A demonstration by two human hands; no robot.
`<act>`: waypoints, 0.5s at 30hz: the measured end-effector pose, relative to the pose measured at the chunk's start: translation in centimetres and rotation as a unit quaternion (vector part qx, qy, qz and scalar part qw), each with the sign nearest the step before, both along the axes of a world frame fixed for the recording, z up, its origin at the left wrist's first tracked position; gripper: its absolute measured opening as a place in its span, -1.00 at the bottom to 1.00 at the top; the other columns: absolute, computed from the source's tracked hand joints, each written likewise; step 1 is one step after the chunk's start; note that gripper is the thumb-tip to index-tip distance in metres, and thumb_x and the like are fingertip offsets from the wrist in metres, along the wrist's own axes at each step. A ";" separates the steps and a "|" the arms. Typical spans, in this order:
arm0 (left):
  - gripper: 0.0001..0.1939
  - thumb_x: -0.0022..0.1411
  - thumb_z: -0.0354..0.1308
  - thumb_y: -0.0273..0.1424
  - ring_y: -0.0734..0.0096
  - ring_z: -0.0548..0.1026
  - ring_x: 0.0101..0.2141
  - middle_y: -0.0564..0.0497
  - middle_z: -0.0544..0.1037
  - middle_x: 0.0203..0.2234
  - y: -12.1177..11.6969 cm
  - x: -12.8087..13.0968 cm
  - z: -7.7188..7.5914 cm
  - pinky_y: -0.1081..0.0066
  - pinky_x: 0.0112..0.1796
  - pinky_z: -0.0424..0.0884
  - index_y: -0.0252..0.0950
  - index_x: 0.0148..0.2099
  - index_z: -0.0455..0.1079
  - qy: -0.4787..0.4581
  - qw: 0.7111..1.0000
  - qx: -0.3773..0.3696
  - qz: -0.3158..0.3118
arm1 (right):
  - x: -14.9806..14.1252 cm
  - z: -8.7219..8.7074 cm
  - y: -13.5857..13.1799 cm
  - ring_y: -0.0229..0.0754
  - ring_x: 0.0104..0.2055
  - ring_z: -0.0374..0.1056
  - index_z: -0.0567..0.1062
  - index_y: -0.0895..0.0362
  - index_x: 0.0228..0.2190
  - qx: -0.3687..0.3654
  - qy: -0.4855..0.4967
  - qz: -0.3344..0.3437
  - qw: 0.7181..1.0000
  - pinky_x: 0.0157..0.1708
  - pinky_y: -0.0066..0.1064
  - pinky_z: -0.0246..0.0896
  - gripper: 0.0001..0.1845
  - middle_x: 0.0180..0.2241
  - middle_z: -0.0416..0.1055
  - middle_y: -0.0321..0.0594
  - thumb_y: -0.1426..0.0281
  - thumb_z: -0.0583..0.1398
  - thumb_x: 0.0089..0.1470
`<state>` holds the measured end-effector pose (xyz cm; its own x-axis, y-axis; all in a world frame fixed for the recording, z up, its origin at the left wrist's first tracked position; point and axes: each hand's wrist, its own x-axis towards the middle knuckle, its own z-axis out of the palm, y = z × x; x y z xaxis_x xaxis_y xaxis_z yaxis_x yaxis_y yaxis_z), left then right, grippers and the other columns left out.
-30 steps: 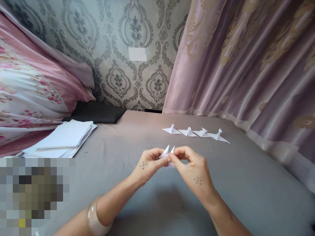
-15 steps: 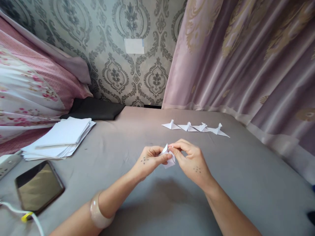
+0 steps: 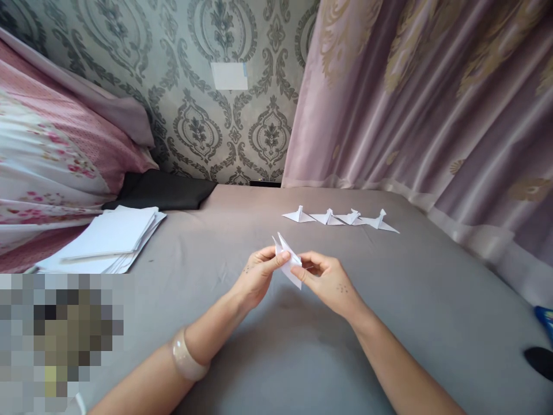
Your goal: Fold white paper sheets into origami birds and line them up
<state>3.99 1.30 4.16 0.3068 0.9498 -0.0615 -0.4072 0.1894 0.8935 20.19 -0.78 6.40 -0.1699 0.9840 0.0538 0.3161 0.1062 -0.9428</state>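
Note:
Between my hands, above the grey cloth, is a small folded white paper [image 3: 290, 268] with two pointed tips sticking up. My left hand [image 3: 261, 271] pinches its left side, thumb lying across the front. On the lower right side, my right hand [image 3: 322, 276] grips the same paper between thumb and fingers; its far fingertips are partly hidden behind the paper. Beyond the hands, several folded paper birds [image 3: 329, 217] stand in a row on the cloth.
A stack of white paper sheets [image 3: 108, 230] lies at the left, by a black folded item [image 3: 159, 190]. Pink curtains [image 3: 389, 115] hang at the right. A black object [image 3: 539, 362] sits at the right edge. The lower left corner is blurred out.
The folded paper has turned, and its two points now stand up and apart. My right fingers have moved from its top to its lower right side. The view has shifted slightly.

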 end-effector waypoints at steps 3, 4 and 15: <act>-0.79 0.03 0.34 -0.27 0.29 0.46 -0.29 -0.02 0.57 -0.44 -0.2 0.1 -0.2 0.30 -0.14 0.28 -0.32 -0.38 0.55 -0.002 1.000 0.012 0.004 | -0.4 -0.2 -0.7 -0.24 -0.37 0.36 0.56 0.12 -0.37 0.003 0.010 -0.030 0.999 -0.31 -0.40 0.26 -0.77 -0.45 0.47 -0.30 0.22 0.24 0.01; -0.81 0.02 0.35 -0.28 0.30 0.46 -0.29 -0.01 0.57 -0.45 -0.3 0.2 -0.2 0.31 -0.14 0.28 -0.32 -0.39 0.55 0.001 1.000 0.016 0.010 | -0.5 -0.1 -0.9 -0.25 -0.38 0.34 0.57 0.12 -0.37 -0.001 0.017 -0.035 0.999 -0.33 -0.41 0.24 -0.77 -0.45 0.47 -0.31 0.22 0.26 0.00; -0.75 -0.02 0.38 -0.27 0.43 0.44 -0.46 -0.01 0.54 -0.55 -0.8 0.6 -1.6 0.40 -0.32 0.28 -0.38 -0.49 0.50 0.029 0.999 -0.039 0.004 | -0.3 -2.6 -1.1 -0.33 -0.52 0.15 0.44 0.16 -0.60 -0.055 0.084 -0.060 0.993 -0.46 -0.46 0.05 -0.59 -0.62 0.25 -0.39 0.08 0.25 -0.02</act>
<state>4.56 0.50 2.51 0.2931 0.9437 -0.1536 -0.3574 0.2571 0.8979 19.93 -1.86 3.79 -0.0493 0.9981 -0.0365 0.1568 -0.0284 -0.9872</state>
